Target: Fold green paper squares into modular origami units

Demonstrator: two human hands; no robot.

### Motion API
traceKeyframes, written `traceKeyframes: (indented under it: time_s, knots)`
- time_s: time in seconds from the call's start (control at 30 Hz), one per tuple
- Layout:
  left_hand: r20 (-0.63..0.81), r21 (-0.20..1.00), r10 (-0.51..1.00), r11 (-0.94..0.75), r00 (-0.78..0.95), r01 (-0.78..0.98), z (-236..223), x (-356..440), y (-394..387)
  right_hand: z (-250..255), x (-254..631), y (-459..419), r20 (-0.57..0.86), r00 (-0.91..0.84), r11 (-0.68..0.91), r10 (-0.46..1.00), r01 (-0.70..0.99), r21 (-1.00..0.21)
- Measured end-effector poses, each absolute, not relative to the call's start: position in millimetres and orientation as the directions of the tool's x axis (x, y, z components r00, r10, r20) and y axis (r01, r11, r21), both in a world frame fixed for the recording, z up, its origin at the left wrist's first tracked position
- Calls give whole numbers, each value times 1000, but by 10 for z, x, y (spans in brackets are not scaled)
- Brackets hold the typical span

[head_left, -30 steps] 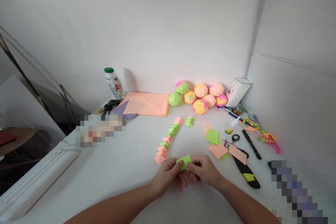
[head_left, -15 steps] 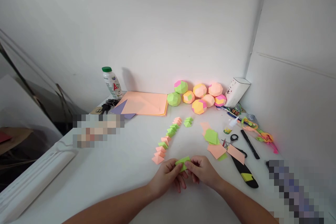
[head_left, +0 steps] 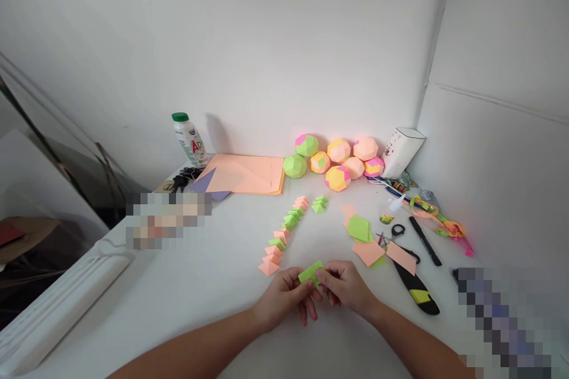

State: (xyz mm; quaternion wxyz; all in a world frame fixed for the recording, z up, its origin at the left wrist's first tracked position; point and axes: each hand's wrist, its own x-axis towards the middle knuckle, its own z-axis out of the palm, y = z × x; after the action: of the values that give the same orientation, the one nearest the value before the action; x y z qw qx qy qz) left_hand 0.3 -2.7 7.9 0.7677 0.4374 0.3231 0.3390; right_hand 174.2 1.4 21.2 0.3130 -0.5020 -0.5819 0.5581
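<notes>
A small folded piece of green paper (head_left: 310, 272) is held up above the front of the white table. My left hand (head_left: 287, 296) pinches its left end between thumb and fingers. At its right end my right hand (head_left: 344, 284) grips it, thumb laid on the paper's face. Just beyond my left hand runs a slanting row of folded peach and green paper pieces (head_left: 269, 267). A shorter group of green folded pieces (head_left: 319, 205) sits to the right of the row's far end. Flat green and peach paper sheets (head_left: 359, 228) lie beyond my right hand.
Right side: scissors (head_left: 398, 230), a black-and-yellow cutter (head_left: 418, 293), a black pen (head_left: 425, 241) and a glue bottle (head_left: 392, 209). Along the wall stand several paper balls (head_left: 338, 178), peach sheets (head_left: 249, 174), a white bottle (head_left: 190, 141) and a white container (head_left: 402, 154). A white power strip (head_left: 66, 308) lies left.
Both hands keep their hold on the green paper, with only a slight shift of the fingers. The whole view has moved a little.
</notes>
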Motion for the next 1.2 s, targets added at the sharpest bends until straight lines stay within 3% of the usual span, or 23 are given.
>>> traceKeyframes:
  time_s: [0.23,0.4,0.63,1.0,1.2]
  knots:
    - [-233,884,786,416,572,-211,119,-1,-20,230,1722,1,-155,-310,-80,938,242,-967]
    - [-231,874,777,430,585,-226,110,-17,-8,218,1725,19,-196,-318,-134,927,207,-969]
    - [-172,870,791,401,587,-286,67,-13,-5,267,1727,37,-222,-455,-180,862,135,-974]
    - [-192,888,790,393,583,-240,74,-13,-53,268,1737,3,-325,-368,-235,871,268,-934]
    - [-222,865,800,425,557,-266,83,-7,-48,347,1898,105,-274,-286,-166,918,351,-922]
